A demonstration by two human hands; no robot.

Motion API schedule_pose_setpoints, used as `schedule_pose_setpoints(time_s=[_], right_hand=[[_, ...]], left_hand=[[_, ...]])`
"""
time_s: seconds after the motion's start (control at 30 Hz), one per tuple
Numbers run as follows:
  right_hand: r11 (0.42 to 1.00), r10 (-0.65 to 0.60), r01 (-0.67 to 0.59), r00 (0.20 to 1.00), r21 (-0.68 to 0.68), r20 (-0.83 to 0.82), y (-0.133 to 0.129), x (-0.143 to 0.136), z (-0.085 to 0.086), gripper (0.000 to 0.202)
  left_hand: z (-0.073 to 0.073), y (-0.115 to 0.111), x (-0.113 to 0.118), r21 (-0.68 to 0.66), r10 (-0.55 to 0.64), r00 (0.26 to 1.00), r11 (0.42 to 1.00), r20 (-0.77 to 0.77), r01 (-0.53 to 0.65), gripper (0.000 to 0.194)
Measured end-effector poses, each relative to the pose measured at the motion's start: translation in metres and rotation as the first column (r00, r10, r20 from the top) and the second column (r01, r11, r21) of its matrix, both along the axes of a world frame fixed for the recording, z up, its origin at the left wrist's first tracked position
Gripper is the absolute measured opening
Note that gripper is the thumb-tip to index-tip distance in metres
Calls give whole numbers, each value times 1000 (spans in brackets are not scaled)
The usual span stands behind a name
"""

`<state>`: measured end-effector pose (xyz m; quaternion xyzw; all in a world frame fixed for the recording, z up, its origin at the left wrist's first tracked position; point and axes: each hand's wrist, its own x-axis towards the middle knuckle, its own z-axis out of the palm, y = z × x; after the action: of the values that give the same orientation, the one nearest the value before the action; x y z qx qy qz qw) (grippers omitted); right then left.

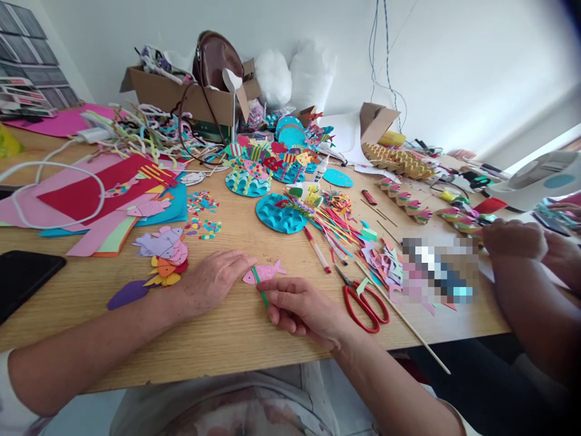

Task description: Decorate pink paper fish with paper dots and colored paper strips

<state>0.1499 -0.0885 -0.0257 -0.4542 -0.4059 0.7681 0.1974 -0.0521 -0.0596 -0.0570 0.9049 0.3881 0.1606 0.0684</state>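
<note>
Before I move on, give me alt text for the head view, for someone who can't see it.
A person's right hand holds a green strip across a pink fish cutout on a wooden table, the left hand near the fish's head. Red-handled scissors lie to the right, paper fish cutouts to the left, and a co-worker's hand is at far right.

This looks like a small craft workroom: a wooden table (204,348) is spread with handwork supplies. Paper scraps (384,261) lie just right of the red-handled scissors (352,286); coloured paper sheets (68,200) lie well left of the scissors. Beyond the scissors are a glue bottle (320,171), paper fish models (247,183) and, farther left, fuzzy craft stems (154,128). A co-worker's arm (521,284) rests right of the scissors.
</note>
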Motion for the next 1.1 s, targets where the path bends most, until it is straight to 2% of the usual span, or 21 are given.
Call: schedule_pose_setpoints(time_s=[0.2, 0.37, 0.67, 1.1], right_hand=[[1000, -6, 7, 1000, 14, -27, -3, 4, 1, 38], [997, -11, 16, 998, 81, -64, 8, -3, 1, 32], [996, -4, 10, 998, 86, -69, 23, -13, -4, 24], [999, -40, 41, 997, 14, -59, 1, -6, 0, 33]], left_hand=[[1, 0, -1, 13, -26, 1000, 1000, 17, 26, 39], [-3, 1, -2, 8, 6, 1000, 1000, 19, -6, 43], [-9, 3, -3, -1, 21, 998, 1000, 62, -21, 46], [-7, 2, -4, 7, -23, 999, 1000, 32, 23, 40]])
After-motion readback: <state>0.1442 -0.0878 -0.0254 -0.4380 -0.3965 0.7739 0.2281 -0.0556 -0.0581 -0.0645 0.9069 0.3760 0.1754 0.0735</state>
